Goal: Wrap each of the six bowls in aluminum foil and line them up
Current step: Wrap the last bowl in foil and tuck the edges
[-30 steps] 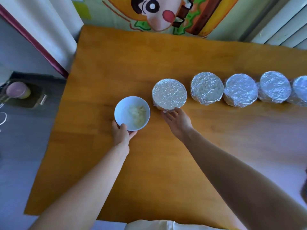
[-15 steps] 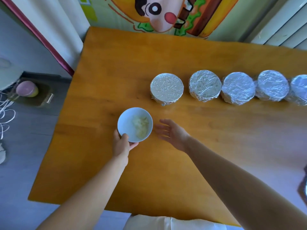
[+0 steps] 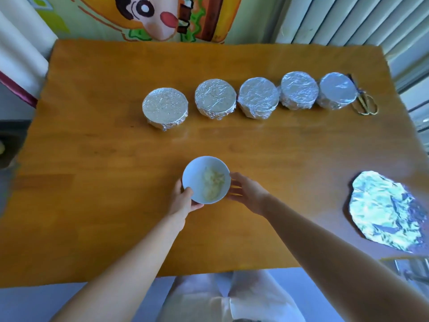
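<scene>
One bare bowl (image 3: 206, 180) left, pale food inside, sitting between both sets of fingers: the left hand (image 3: 183, 198) pinches its near rim, thumb over the edge, and the right hand (image 3: 248, 194) lays loosely spread fingers at the opposite side. Five wrapped bowls (image 3: 257, 97) are lined up beyond the fingertips, and a foil sheet (image 3: 387, 210) lies well right of the right hand. Five down, one to go, I'd say.

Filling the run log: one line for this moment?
wrapped bowls: five in row | white bowl: unwrapped | left hand: grips rim | right hand: at bowl's side | foil sheet: loose, right
</scene>
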### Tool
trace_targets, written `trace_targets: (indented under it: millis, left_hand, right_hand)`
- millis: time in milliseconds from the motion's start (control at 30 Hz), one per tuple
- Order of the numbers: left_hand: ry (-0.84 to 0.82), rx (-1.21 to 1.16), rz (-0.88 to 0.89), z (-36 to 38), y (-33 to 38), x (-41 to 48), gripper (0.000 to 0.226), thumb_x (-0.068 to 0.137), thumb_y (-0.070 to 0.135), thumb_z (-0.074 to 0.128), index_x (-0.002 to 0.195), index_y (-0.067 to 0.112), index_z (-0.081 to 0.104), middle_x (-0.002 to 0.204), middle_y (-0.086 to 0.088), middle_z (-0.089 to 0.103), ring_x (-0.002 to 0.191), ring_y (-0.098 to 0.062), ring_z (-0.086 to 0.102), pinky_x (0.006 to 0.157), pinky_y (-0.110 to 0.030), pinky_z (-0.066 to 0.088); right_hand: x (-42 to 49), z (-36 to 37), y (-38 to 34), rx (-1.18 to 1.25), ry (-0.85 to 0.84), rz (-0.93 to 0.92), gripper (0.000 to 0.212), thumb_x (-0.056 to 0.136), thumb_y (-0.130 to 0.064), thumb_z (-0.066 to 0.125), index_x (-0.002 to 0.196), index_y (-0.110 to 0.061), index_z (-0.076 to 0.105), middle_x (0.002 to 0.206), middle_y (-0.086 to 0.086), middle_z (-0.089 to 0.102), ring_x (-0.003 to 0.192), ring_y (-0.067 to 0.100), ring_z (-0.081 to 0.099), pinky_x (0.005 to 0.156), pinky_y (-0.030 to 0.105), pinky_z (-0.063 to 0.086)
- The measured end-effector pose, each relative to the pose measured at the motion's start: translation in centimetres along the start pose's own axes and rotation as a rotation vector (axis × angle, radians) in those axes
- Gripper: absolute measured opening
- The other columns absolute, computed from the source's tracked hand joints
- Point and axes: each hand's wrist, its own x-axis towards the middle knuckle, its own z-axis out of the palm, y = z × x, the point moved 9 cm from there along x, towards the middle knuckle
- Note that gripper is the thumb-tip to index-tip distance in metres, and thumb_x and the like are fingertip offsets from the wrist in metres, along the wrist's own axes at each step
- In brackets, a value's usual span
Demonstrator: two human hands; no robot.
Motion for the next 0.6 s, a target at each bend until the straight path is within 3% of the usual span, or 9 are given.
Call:
trace_targets:
  millis: [167, 300, 467, 600]
  left_hand:
    - [-0.035, 0.027, -0.005, 7.8, -1.7, -1.8, 0.047, 0.102, 0.004, 0.038, 0.146, 0.021, 0.04, 0.135, -0.005, 0.043, 0.12, -0.039, 0.057, 0.048, -0.018, 0.054]
    - [-0.051, 0.035, 0.011, 13.2, -2.9, -3.1, 0.049, 0.102, 0.005, 0.038, 0.148, 0.023, 0.039, 0.137, -0.005, 0.043, 0.121, -0.035, 0.056, 0.057, -0.023, 0.057]
    - [-0.05, 0.012, 0.014, 18.0, -4.0, -3.7, 0.049, 0.102, 0.006, 0.042, 0.147, 0.025, 0.041, 0.139, -0.008, 0.045, 0.12, -0.036, 0.057, 0.06, -0.027, 0.06]
    - [-0.039, 0.067, 0.032, 19.1, -3.6, -3.9, 0.042, 0.103, 0.02, 0.046, 0.145, 0.021, 0.042, 0.122, -0.007, 0.055, 0.11, -0.032, 0.063, 0.084, -0.039, 0.057]
  right_hand:
    - [-2.8, -7.7, 0.4, 0.031, 0.051, -0.026, 0.017, 0.102, -0.022, 0.045, 0.107, -0.015, 0.061, 0.097, 0.004, 0.065, 0.08, 0.017, 0.065, 0.064, 0.024, 0.053]
    - [-4.5, -13.2, 0.5, 0.033, 0.074, -0.037, 0.018, 0.102, -0.02, 0.045, 0.11, -0.013, 0.06, 0.097, 0.005, 0.064, 0.081, 0.018, 0.064, 0.062, 0.022, 0.053]
    - [-5.5, -18.1, 0.4, 0.019, 0.079, -0.039, 0.022, 0.101, -0.02, 0.047, 0.119, -0.014, 0.058, 0.103, 0.004, 0.066, 0.088, 0.018, 0.066, 0.069, 0.025, 0.053]
    - [-4.8, -21.0, -0.5, -0.106, 0.19, -0.047, 0.03, 0.099, -0.026, 0.051, 0.126, -0.013, 0.055, 0.115, 0.008, 0.064, 0.102, 0.024, 0.063, 0.085, 0.032, 0.049]
